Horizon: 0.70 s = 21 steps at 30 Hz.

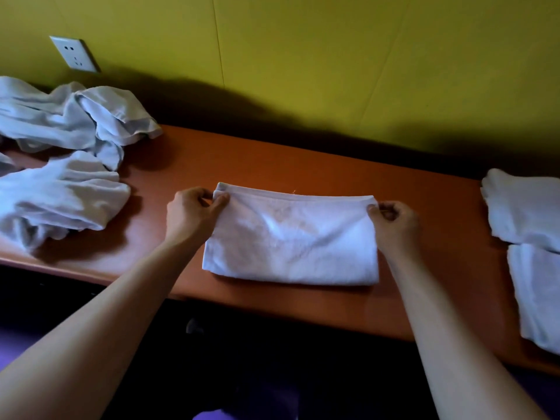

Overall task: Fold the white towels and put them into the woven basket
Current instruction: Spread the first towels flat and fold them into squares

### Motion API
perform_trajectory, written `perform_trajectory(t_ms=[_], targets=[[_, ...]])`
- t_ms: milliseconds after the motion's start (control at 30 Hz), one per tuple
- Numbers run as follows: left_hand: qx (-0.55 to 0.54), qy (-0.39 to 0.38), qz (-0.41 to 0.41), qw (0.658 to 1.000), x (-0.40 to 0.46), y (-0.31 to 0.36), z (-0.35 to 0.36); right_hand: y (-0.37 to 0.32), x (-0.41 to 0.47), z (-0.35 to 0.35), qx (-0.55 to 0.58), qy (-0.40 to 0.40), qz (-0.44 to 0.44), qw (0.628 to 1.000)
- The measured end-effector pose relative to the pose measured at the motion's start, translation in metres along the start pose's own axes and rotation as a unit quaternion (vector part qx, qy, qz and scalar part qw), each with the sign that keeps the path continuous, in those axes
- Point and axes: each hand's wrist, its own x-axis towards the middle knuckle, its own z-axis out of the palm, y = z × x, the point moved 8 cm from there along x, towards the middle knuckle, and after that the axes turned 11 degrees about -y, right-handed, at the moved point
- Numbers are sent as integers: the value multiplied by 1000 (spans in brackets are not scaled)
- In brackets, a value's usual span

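Unfolded towels [60, 165] heaped at the desk's left end, reaching its back edge; wall socket [75, 54] above them. Left hand [191, 212]: fingers [221, 201] pinching the far left corner of the folded towel [291, 241]. That towel lies flat mid-desk [303, 159], near edge just inside the desk's front edge. Right hand [394, 219]: fingers curled, pinching the far right corner. Folded stack [527, 237] at the desk's right end, running to the front edge.
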Motion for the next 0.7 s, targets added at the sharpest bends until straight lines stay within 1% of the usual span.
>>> perform_trajectory(t_ms=[100, 167, 200, 233, 267, 300, 333, 367, 433, 500, 567, 633, 700], targets=[[17, 1, -9, 1000, 9, -11, 14, 7, 4, 12, -14, -7, 12, 1000], [3, 0, -14, 1000, 9, -21, 21, 18, 1, 16, -20, -15, 38, 999], [-3, 0, -6, 1000, 6, -24, 24, 26, -3, 17, -32, -25, 64, 997], [3, 0, 25, 1000, -1, -23, 26, 34, -9, 17, -59, -36, 95, 993], [31, -3, 80, 996, -11, -19, 28, 43, -17, 15, -93, -44, 123, 987], [80, -12, 140, 987, -24, -15, 34, 47, -28, 13, -122, -49, 145, 981], [140, -28, 183, 973, -39, -12, 41, 51, -40, 11, -147, -54, 164, 974], [195, -47, 200, 959, -50, -15, 49, 52, -52, 9, -168, -59, 177, 968], [264, -90, 177, 944, -63, -26, 62, 52, -71, 9, -183, -79, 205, 958], [289, -128, 147, 937, -69, -36, 70, 55, -80, 13, -154, -94, 230, 956], [306, -142, 136, 932, -72, -37, 71, 59, -84, 18, -69, -103, 263, 957], [310, -153, 128, 929, -74, -37, 71, 62, -88, 21, 26, -113, 308, 944], [316, -157, 126, 927, -78, -34, 70, 65, -91, 21, 99, -123, 347, 924]])
